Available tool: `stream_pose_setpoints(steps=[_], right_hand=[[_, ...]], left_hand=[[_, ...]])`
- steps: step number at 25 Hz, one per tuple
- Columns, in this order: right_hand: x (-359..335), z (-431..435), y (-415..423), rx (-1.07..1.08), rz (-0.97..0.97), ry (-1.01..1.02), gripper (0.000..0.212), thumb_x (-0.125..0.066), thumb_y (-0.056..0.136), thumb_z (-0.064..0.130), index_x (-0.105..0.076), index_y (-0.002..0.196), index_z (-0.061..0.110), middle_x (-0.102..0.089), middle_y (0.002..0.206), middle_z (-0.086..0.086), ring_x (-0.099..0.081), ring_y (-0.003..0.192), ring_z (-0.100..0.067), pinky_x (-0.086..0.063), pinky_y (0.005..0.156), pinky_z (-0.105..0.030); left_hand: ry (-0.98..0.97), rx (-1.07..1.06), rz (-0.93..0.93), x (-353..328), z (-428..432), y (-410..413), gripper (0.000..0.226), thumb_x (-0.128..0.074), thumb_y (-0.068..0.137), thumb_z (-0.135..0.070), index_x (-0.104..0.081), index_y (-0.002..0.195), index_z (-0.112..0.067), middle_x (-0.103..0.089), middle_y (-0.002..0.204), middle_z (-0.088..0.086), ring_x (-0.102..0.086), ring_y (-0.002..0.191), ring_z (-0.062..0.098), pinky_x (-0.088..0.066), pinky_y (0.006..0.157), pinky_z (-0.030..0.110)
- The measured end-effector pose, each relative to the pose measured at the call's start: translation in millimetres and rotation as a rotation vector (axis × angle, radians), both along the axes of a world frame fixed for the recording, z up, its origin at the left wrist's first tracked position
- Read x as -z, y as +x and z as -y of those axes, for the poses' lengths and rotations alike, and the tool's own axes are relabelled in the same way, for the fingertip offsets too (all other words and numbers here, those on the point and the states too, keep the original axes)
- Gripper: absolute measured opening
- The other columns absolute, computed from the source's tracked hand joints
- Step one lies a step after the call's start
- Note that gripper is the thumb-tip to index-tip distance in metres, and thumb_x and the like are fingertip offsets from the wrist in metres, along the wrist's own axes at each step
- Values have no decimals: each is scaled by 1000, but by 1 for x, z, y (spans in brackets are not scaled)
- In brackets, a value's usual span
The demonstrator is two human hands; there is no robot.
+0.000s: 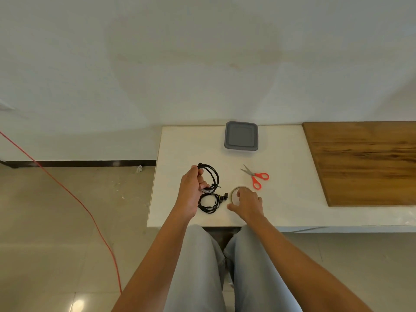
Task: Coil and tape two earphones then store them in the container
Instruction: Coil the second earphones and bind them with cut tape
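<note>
Coil [212, 176]: pinched in left hand [191, 190], left of tape [234, 191]. Second coil [209, 203]: lying beside tape. Right hand [247, 206] clasps tape. Advised: keep loops pinched while drawing a strip.

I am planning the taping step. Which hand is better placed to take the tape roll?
Right. The right hand grips the tape roll on the table, while the left hand is busy holding a coiled earphone.
</note>
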State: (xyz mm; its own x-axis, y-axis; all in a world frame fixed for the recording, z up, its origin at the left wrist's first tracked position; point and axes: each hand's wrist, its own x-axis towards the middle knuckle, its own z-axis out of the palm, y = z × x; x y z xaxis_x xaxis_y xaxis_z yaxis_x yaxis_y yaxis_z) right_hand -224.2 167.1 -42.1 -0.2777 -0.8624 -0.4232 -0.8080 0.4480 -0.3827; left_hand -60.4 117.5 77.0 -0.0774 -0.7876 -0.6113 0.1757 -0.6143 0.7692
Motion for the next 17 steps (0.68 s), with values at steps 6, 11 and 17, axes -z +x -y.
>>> stream_pose_setpoints(steps=[6, 11, 17], right_hand=[[-4, 7, 1, 95, 174, -166, 30, -60, 85, 1, -45, 111, 7, -58, 74, -6, -56, 65, -19, -46, 58, -28], [-68, -11, 0, 257, 514, -413, 33, -68, 84, 7, -47, 107, 19, -65, 83, -2, -65, 74, -14, -52, 64, -15], [-161, -27, 13, 149, 628, -562, 37, -70, 83, 10, -45, 107, 23, -68, 83, 5, -67, 73, -9, -52, 66, -11]], left_hand=[[-96, 0, 87, 9, 13, 2, 26, -37, 99, -17, -48, 76, -15, -32, 54, -8, -31, 52, 10, -42, 73, 26], [-283, 108, 241, -12, 10, -1, 20, -38, 102, -29, -52, 94, -17, -60, 83, -8, -48, 70, 5, -40, 68, 20], [-541, 356, 267, -52, 2, -6, 14, -57, 94, -35, -50, 103, -27, -67, 111, -16, -55, 86, 12, -49, 88, 32]])
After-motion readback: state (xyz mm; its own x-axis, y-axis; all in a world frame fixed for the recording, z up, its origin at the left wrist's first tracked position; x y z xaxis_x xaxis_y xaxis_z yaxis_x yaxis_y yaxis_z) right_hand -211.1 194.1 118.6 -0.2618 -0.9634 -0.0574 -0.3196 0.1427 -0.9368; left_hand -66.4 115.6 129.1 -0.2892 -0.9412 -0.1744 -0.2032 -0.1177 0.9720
